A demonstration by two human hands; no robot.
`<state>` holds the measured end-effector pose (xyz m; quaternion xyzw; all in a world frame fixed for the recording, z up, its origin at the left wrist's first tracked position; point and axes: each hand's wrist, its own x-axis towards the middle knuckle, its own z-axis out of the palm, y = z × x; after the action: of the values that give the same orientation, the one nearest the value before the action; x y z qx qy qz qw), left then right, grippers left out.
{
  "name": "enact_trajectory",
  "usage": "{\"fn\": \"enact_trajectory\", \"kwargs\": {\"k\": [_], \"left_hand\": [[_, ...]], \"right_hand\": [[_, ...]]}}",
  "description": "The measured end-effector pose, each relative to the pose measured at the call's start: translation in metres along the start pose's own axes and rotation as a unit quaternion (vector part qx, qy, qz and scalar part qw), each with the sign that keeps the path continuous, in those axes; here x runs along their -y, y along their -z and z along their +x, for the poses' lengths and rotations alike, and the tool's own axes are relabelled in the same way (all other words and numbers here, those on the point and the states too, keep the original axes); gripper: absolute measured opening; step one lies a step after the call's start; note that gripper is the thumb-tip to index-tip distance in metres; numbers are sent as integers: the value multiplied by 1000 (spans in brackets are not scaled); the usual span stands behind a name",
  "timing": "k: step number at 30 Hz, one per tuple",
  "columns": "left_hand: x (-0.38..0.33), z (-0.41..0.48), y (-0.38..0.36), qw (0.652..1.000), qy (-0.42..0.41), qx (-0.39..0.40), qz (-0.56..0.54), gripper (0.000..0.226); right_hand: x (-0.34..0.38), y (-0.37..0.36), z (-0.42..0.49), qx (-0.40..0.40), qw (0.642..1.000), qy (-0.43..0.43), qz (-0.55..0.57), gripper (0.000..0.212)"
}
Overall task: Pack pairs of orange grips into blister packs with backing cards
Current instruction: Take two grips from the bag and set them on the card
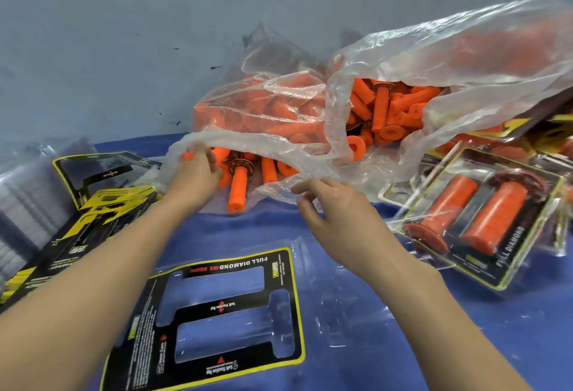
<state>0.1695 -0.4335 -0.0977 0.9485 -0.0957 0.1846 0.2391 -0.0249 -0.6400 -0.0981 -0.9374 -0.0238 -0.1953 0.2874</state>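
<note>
Nearest lies an empty clear blister pack with black-and-yellow backing card (223, 307). Beyond, the right hand (328, 204) pinches the crinkled clear plastic bag (279, 148) open; the left hand (193, 175) curls round an orange rubber grip (187, 156) inside. Seemingly the picking step; next, draw out a matched pair

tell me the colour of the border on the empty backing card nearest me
Yellow, edging the black backing card; clearest in the head view.
</note>
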Motion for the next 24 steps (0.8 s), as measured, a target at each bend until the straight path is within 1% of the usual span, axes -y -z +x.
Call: {"fn": "enact_trajectory", "kwargs": {"k": [2,3,4,6,8,11,12,14,16,18,19,20,22,24], "left_hand": [[5,-7,21,997,11,-57,-47,13],[6,-14,33,994,32,-64,-88,16],[8,-23,45,985,55,-66,-147,18],[10,-48,67,953,87,-76,-279,17],[12,-78,85,905,128,-63,-401,14],[13,-125,102,794,178,14,-581,30],[14,-137,105,765,182,37,-617,32],[17,-155,107,716,181,79,-669,30],[20,-164,104,685,179,115,-697,30],[23,-167,101,673,188,133,-703,30],[24,-167,100,677,195,133,-697,30],[25,-166,99,689,200,126,-685,29],[27,-165,99,716,203,103,-660,24],[29,-165,98,729,209,86,-646,20]], "right_hand": [[4,0,0,-4,1000,8,4,30],[7,0,0,-4,1000,13,7,30],[11,-1,0,-2,1000,18,9,30],[18,-4,0,1,1000,27,12,30],[25,-7,-1,3,999,36,36,29],[40,-10,-2,34,986,38,156,34],[47,-11,-4,52,975,32,212,36],[61,-14,-8,95,946,16,309,41],[74,-16,-12,133,917,4,376,42],[83,-17,-13,167,876,-9,451,34],[86,-17,-14,185,854,-18,485,30],[89,-16,-15,198,839,-25,507,26],[92,-18,-16,209,827,-37,521,22],[93,-20,-18,206,822,-51,529,21]]}}
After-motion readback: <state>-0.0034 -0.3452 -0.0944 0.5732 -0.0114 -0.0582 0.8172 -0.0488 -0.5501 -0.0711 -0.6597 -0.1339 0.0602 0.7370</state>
